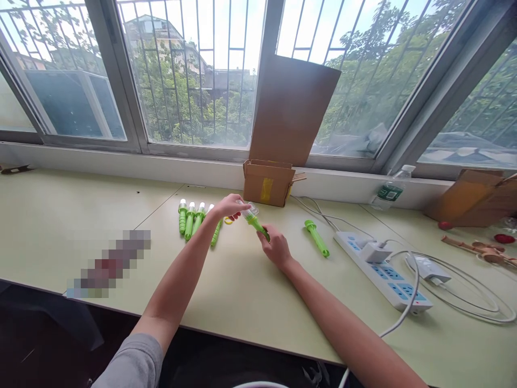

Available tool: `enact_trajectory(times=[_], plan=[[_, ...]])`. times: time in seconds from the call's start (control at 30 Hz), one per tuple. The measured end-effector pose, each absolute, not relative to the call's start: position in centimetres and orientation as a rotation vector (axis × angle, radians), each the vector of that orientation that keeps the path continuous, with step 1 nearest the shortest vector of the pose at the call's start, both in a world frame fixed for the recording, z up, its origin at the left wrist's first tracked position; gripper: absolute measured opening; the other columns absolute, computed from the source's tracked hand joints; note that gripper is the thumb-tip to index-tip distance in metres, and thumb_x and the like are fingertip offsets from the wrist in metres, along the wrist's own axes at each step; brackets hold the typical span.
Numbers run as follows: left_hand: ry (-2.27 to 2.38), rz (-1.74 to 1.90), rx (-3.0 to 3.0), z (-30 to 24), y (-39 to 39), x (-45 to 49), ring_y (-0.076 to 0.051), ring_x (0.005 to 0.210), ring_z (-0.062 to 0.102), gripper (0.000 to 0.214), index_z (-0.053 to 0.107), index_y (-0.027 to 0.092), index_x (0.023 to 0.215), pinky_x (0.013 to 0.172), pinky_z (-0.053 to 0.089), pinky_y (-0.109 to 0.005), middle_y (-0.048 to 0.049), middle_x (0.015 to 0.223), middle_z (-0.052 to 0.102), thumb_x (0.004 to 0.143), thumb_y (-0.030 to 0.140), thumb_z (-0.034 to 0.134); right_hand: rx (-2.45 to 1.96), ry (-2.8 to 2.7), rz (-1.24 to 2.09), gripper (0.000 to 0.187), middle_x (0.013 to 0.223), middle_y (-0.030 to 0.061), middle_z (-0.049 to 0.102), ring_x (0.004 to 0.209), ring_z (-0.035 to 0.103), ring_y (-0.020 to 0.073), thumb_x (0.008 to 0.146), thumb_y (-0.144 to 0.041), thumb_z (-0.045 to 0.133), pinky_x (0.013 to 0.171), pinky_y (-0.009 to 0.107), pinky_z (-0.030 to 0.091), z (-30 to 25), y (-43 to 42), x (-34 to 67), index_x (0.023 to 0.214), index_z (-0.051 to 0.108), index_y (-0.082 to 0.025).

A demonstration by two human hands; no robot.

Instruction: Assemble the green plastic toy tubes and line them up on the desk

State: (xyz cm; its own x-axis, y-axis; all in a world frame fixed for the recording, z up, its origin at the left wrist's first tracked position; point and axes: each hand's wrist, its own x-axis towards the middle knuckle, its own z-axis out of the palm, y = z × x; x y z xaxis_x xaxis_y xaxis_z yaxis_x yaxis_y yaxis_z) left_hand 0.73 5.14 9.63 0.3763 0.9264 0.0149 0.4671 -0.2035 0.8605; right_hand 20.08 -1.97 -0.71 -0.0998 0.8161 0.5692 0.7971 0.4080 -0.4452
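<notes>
Above the table, my right hand (276,246) is closed around the lower end of a green plastic handle (255,222), tilted up to the left. At its upper end is a clear plastic piece (249,208), with the fingers of my left hand (231,206) closed on it. Whether the clear piece is fully seated cannot be made out. Several similar green handles with white tops (189,221) lie in a row behind my left forearm, which partly hides them. A yellow ring (228,221) rests near my left hand. Right of my hands lies another green handle (318,238) without a white top.
A cardboard box (266,183) stands against the window ledge. On the right are a white power strip (383,272) with cables, a charger (428,268), a plastic bottle (391,188) and wooden pieces (480,250). A blurred patch (109,267) covers something at the left.
</notes>
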Motion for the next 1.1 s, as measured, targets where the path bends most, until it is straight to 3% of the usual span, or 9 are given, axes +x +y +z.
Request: enact_trajectory(times=[0.23,0.37,0.47,0.73,0.9,1.0,1.1], plan=[[1.144,0.717,1.830,9.22,5.40,0.97,-0.014,0.048,0.057,0.046,0.054,0.017,0.079,0.041,0.045,-0.023,-0.0032,0.059,0.058,0.065,0.059,0.067,-1.514,-1.910,0.067,0.031,0.068,0.0020,0.062,0.059,0.054,0.0170,0.093,-0.035,0.029,0.054,0.024,0.030,-0.51,-2.13,20.17,0.098,0.056,-0.021],[1.124,0.741,1.823,9.21,5.27,1.13,-0.013,0.045,0.056,0.046,0.054,0.017,0.077,0.040,0.044,-0.023,-0.0029,0.058,0.058,0.064,0.058,0.068,-1.464,-1.837,0.106,0.034,0.066,-0.0001,0.060,0.055,0.052,0.0165,0.085,-0.045,0.045,0.054,0.024,0.032,-0.48,-2.20,20.07,0.106,0.051,-0.019],[1.101,0.768,1.819,9.24,5.26,1.18,-0.013,0.045,0.055,0.046,0.054,0.017,0.077,0.040,0.045,-0.023,-0.0031,0.057,0.058,0.063,0.058,0.069,-1.388,-1.811,0.120,0.032,0.068,0.0012,0.060,0.055,0.052,0.0157,0.083,-0.046,0.049,0.055,0.024,0.033,-0.54,-2.23,20.05,0.099,0.051,-0.018],[1.033,0.847,1.826,9.37,4.99,1.58,-0.011,0.042,0.052,0.044,0.055,0.016,0.076,0.038,0.041,-0.021,-0.0051,0.061,0.061,0.063,0.055,0.070,-1.481,-1.877,0.043,0.031,0.068,0.0035,0.058,0.058,0.048,0.0159,0.090,-0.039,0.033,0.054,0.025,0.027,-0.19,-2.29,20.17,0.083,0.055,-0.019],[1.020,0.849,1.856,9.36,4.92,1.47,-0.010,0.042,0.050,0.041,0.056,0.016,0.074,0.037,0.040,-0.021,-0.0043,0.060,0.060,0.065,0.054,0.068,-1.317,-1.834,0.408,0.035,0.055,-0.0009,0.048,0.050,0.041,0.0130,0.091,-0.043,0.031,0.051,0.025,0.028,-0.15,-2.44,19.73,0.073,0.048,-0.019],[1.019,0.844,1.860,9.48,4.90,1.24,-0.010,0.043,0.050,0.039,0.056,0.017,0.074,0.038,0.041,-0.021,-0.0039,0.060,0.059,0.066,0.053,0.068,-1.194,-1.732,0.754,0.036,0.050,-0.0037,0.043,0.043,0.038,0.0116,0.090,-0.047,0.032,0.045,0.024,0.029,-0.31,-2.41,19.46,0.077,0.051,-0.019],[1.028,0.878,1.842,9.64,4.82,1.33,-0.010,0.045,0.051,0.039,0.057,0.017,0.074,0.039,0.041,-0.021,-0.0037,0.060,0.059,0.065,0.052,0.069,-1.166,-1.649,0.848,0.038,0.051,-0.0037,0.044,0.041,0.038,0.0111,0.087,-0.051,0.036,0.042,0.024,0.029,-0.38,-2.41,19.30,0.080,0.053,-0.018]])
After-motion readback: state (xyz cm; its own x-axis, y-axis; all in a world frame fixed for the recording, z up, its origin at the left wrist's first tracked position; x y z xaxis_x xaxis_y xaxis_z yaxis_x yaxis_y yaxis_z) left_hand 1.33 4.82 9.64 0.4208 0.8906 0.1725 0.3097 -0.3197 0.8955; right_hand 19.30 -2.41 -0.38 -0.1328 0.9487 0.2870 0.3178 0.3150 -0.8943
